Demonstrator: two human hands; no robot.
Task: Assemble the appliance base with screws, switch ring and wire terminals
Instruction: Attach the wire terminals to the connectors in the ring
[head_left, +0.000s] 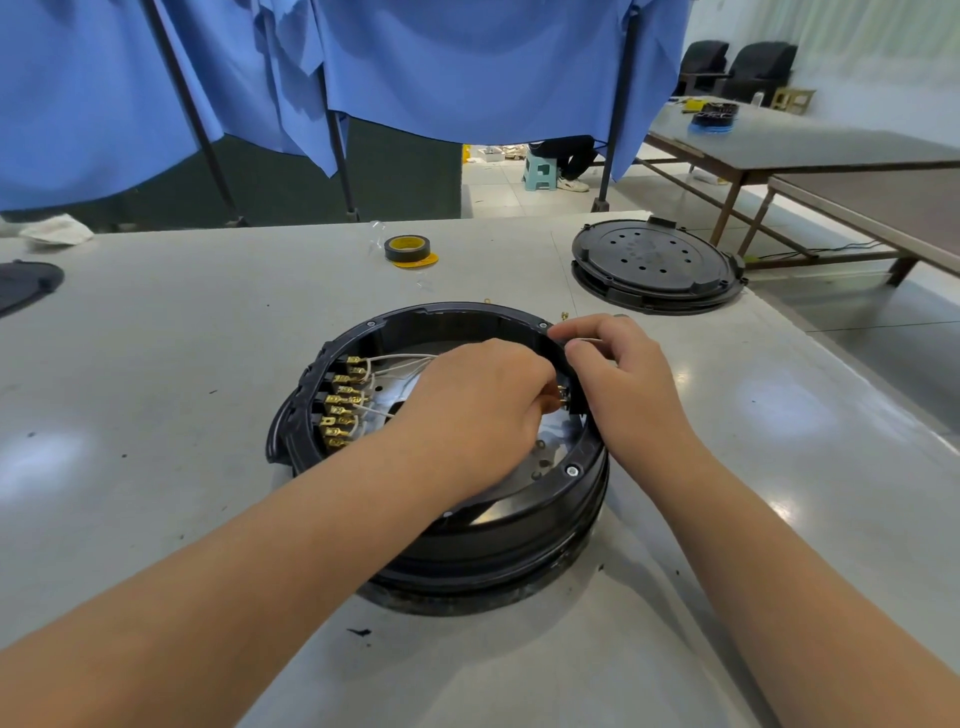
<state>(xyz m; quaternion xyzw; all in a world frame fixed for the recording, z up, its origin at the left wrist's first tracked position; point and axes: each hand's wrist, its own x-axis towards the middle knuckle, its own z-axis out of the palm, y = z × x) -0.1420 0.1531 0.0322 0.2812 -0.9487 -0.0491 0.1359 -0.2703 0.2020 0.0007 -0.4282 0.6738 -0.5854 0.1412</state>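
Base (457, 525): sat mid-table, open side up, exposing the wiring.
Left hand (480, 410): reached inside toward 3 o'clock, fingers curled, apparently pinching a terminal (562, 402).
Right hand (623, 379): gripped the rim at 3 o'clock, likely steadying it.
Brass terminals (343, 402): already seated at 9 o'clock.

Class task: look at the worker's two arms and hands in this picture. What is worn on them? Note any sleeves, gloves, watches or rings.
Both forearms are bare from the picture's lower edge to the wrist, so no sleeves show. The left hand and the right hand wear no gloves. No watch, bracelet or ring shows on either, though some fingers are hidden from view.
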